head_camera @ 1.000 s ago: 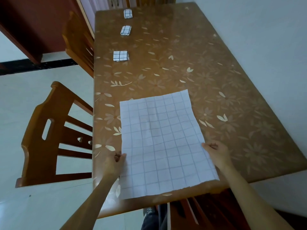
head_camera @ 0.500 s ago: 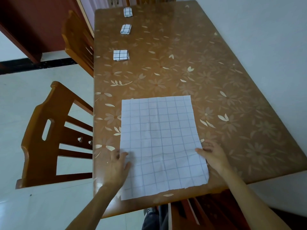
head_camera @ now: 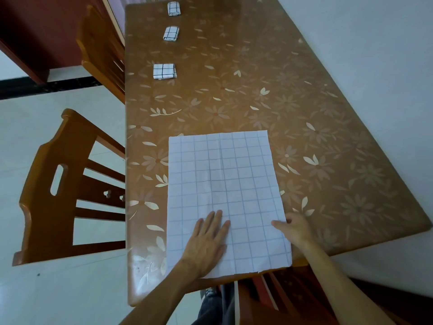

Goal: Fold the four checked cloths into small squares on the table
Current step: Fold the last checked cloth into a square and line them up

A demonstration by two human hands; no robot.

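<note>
A white cloth with a faint grey check (head_camera: 222,174) lies spread flat near the front edge of the table (head_camera: 304,102). My left hand (head_camera: 207,242) rests flat on its near part, fingers together and pointing away. At the cloth's right edge my right hand (head_camera: 295,228) pinches the fabric, thumb on top. Three cloths folded into small squares lie in a line along the table's left side: the nearest (head_camera: 164,71), the middle one (head_camera: 171,33) and the farthest (head_camera: 174,8).
The table carries a glossy brown cover with a flower pattern. A wall runs close along its right side. Two wooden chairs stand at the left: one near (head_camera: 68,188), one farther (head_camera: 103,50). My legs show below the front edge.
The cloth has turned straighter and slid a little left. My left hand moved from the cloth's left edge onto its surface and now lies flat. My right hand stayed at the right edge.
</note>
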